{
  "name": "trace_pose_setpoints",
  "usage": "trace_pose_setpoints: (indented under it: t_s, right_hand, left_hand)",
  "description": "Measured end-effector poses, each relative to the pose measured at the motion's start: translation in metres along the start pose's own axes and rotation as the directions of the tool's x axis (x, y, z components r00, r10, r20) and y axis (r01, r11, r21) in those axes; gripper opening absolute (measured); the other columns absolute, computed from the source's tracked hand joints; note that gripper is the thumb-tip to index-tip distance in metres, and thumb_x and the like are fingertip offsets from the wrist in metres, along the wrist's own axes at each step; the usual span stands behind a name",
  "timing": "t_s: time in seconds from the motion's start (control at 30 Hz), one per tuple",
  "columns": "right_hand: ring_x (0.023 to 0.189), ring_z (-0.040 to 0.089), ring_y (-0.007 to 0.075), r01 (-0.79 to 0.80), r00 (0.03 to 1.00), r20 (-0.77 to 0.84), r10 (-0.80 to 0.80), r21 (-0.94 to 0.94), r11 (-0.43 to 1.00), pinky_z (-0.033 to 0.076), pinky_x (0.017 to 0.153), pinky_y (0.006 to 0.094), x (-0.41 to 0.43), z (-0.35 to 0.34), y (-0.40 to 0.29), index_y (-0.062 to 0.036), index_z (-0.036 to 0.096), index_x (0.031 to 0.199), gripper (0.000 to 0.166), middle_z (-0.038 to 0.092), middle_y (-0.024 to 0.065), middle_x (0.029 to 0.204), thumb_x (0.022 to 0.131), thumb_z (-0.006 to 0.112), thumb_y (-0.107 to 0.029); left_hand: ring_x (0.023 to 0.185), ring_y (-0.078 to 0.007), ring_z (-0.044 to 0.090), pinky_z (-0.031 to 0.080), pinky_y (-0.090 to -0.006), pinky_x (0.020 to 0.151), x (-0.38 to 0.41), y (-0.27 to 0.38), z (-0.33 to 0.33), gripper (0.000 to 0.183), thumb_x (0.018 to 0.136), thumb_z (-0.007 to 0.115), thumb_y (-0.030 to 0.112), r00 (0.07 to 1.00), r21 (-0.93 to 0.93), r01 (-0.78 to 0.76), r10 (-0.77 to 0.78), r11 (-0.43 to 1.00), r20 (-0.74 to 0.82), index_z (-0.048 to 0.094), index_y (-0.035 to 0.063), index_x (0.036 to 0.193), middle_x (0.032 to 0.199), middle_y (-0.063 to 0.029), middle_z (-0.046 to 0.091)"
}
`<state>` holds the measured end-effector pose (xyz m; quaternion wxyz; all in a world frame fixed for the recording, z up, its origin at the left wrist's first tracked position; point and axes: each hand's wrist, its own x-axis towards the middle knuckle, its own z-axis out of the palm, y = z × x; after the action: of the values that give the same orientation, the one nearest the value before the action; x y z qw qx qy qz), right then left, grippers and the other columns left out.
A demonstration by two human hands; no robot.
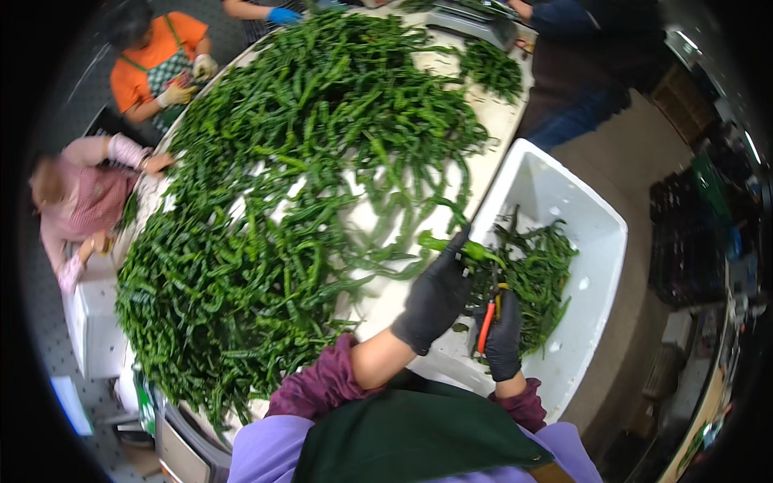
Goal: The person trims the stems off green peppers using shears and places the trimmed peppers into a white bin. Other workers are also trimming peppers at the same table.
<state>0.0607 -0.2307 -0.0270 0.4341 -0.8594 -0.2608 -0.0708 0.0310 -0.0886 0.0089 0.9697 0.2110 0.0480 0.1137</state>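
My left hand (436, 296), in a black glove, grips a light green chili pepper (477, 250) at the edge of the white foam box (604, 265). Its stem end points towards my right hand (504, 335), also gloved in black. That hand is closed around small snips (486, 326) with red and yellow handles, their tip close to the stem. Below and beyond both hands, many green peppers (546, 256) lie inside the box. To the left, a large heap of long green peppers (241, 271) covers much of the white table (386, 302).
A person in orange (157, 66) and a person in pink (90, 193) work along the table's far left side. Another person in dark clothes (586, 72) stands beyond the box. A scale (471, 24) sits at the far end, near a small pepper pile (492, 69).
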Motion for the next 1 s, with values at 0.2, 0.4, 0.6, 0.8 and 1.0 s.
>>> trace_pose_setpoints:
  t_s: [0.2, 0.4, 0.6, 0.8, 1.0]
  right_hand:
    - [0.055, 0.055, 0.0134, -0.404, 0.913, 0.168, 0.371, 0.485, 0.776, 0.045, 0.050, 0.0250, -0.022, 0.016, 0.033, 0.0003, 0.056, 0.101, 0.020, 0.058, 0.0063, 0.068, 0.082, 0.056, -0.005]
    - [0.043, 0.045, 0.0108, -0.494, 0.855, 0.236, 0.462, 0.644, 0.584, 0.035, 0.042, 0.0217, -0.002, 0.015, 0.006, 0.0003, 0.054, 0.087, 0.041, 0.048, 0.0027, 0.052, 0.095, 0.036, -0.035]
    - [0.058, 0.051, 0.0108, -0.315, 0.941, 0.308, 0.142, 0.637, 0.703, 0.041, 0.054, 0.0224, 0.004, 0.046, 0.003, 0.0024, 0.054, 0.094, 0.026, 0.057, 0.0058, 0.071, 0.092, 0.047, -0.023]
    - [0.064, 0.055, 0.0104, -0.300, 0.913, 0.403, 0.062, 0.561, 0.772, 0.046, 0.059, 0.0247, 0.011, 0.082, -0.016, -0.0024, 0.057, 0.092, 0.020, 0.061, 0.0040, 0.081, 0.077, 0.068, -0.008]
    - [0.069, 0.061, 0.0191, -0.205, 0.944, 0.326, 0.043, 0.481, 0.852, 0.048, 0.064, 0.0295, 0.034, 0.103, -0.018, -0.0038, 0.058, 0.091, 0.021, 0.063, 0.0080, 0.078, 0.073, 0.069, -0.009]
  left_hand:
    - [0.126, -0.0176, 0.032, 0.028, -0.0313, 0.105, 0.001, -0.002, -0.009, 0.049, 0.090, 0.032, -0.001, 0.998, 0.048, 0.056, -0.055, 0.997, -0.024, 0.024, 0.0012, 0.138, 0.138, -0.0071, 0.034]
    - [0.117, -0.0211, 0.047, 0.035, -0.0332, 0.099, -0.043, 0.059, -0.027, 0.036, 0.086, 0.052, 0.008, 0.955, 0.373, -0.056, 0.159, 0.926, -0.250, 0.051, 0.0009, 0.121, 0.128, -0.0112, 0.048]
    - [0.103, -0.0184, 0.055, 0.043, -0.0306, 0.089, -0.147, 0.186, -0.042, 0.022, 0.083, 0.052, 0.000, 0.593, 0.930, -0.132, 0.779, 0.342, -0.202, 0.062, 0.0073, 0.101, 0.110, -0.0077, 0.060]
    - [0.122, -0.0323, 0.039, 0.029, -0.0387, 0.100, -0.243, 0.275, -0.068, 0.035, 0.076, 0.053, -0.005, 0.380, 0.508, 0.712, 0.875, -0.485, 0.301, 0.061, 0.0076, 0.107, 0.131, -0.0223, 0.041]
    - [0.108, -0.0238, 0.052, 0.040, -0.0334, 0.091, -0.119, 0.262, -0.040, 0.037, 0.076, 0.059, -0.003, 0.667, 0.922, 0.182, 0.732, -0.341, 0.139, 0.057, 0.0052, 0.112, 0.118, -0.0113, 0.055]
